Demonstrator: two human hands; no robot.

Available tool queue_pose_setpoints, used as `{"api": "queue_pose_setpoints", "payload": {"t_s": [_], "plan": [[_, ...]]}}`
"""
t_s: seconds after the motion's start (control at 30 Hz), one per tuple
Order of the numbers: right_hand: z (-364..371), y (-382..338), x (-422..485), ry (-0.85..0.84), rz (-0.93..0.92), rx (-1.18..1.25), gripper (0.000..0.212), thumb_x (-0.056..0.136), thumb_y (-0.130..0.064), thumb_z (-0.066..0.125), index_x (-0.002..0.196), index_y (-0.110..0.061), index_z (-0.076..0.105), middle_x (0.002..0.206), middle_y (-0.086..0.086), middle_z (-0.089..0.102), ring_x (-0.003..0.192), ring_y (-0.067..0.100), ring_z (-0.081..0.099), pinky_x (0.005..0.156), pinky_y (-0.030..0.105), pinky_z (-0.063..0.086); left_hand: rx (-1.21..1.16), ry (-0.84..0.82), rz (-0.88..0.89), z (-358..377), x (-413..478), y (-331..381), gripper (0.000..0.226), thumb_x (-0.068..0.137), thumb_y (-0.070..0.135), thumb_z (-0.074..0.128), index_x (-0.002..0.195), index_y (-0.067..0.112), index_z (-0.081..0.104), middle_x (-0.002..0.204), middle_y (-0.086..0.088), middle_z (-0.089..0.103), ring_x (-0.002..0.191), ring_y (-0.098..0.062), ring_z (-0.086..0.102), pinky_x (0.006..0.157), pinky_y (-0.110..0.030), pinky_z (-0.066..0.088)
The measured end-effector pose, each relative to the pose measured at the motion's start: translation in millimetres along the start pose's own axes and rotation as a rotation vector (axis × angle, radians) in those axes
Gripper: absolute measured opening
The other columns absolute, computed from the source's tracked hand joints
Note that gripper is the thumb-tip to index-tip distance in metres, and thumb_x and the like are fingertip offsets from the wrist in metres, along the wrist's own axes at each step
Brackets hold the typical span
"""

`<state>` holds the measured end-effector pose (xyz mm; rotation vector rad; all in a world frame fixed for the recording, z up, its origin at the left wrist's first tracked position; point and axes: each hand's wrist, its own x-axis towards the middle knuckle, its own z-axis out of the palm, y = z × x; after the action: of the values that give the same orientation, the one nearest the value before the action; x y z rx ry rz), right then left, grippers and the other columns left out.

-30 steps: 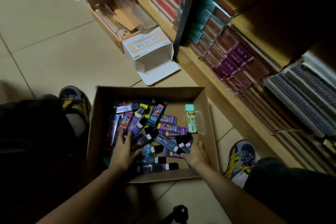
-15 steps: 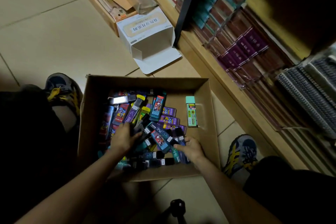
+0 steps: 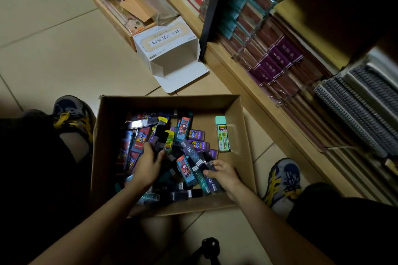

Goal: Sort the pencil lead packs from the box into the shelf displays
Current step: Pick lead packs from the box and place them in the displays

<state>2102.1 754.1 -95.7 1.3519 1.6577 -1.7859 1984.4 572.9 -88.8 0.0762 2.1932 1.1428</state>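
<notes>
I find the lead packs (image 3: 185, 157) heaped loose in the cardboard box (image 3: 243, 135), which sits on the floor (image 3: 53, 54) between a left shoe (image 3: 71, 114) and a right shoe (image 3: 284, 180).

Left hand (image 3: 148, 165): fingers curled round a few dark packs at the heap's middle.

Right hand (image 3: 225, 175): thumb and fingers pinching dark packs at the heap's near right edge.

One green pack (image 3: 222, 134) lies apart on the bare box bottom.

The floor is beige tile, dimly lit. An open white carton (image 3: 170, 47) lies beyond the box, against the wooden shelf (image 3: 258, 94), whose rows hold wrapped stock.
</notes>
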Motion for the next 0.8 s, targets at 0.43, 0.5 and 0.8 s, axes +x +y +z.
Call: {"api": "queue_pose_setpoints", "payload": {"t_s": [0.43,0.5,0.8], "plan": [[-13,-93,-64,-0.201,-0.260,0.278,0.019,0.082,0.004,0.064,0.095,-0.010,0.062,0.089,0.005,0.071,0.075,0.011,0.069,0.064,0.021,0.054,-0.693,-0.207,-0.090,8,-18,111,0.041,0.085,0.050,0.058,0.109,0.017,0.049,0.099,-0.002,0.061,0.065,-0.006,0.069,0.048,-0.022,0.051],[-17,-104,-81,-0.226,-0.284,0.268,0.019,0.083,0.005,0.062,0.095,-0.009,0.061,0.086,0.005,0.070,0.069,0.008,0.069,0.061,0.017,0.053,-0.710,-0.162,-0.021,2,-21,126,0.033,0.086,0.040,0.061,0.106,0.015,0.052,0.090,-0.003,0.062,0.063,-0.009,0.066,0.053,-0.025,0.051],[-56,-155,-145,-0.220,-0.428,0.305,0.027,0.087,0.003,0.056,0.114,0.004,0.055,0.092,0.014,0.068,0.070,0.018,0.069,0.067,0.025,0.057,-0.698,-0.257,0.153,-46,-49,182,0.025,0.079,0.016,0.071,0.096,0.011,0.055,0.082,-0.008,0.067,0.060,-0.011,0.067,0.044,-0.023,0.050]]}}
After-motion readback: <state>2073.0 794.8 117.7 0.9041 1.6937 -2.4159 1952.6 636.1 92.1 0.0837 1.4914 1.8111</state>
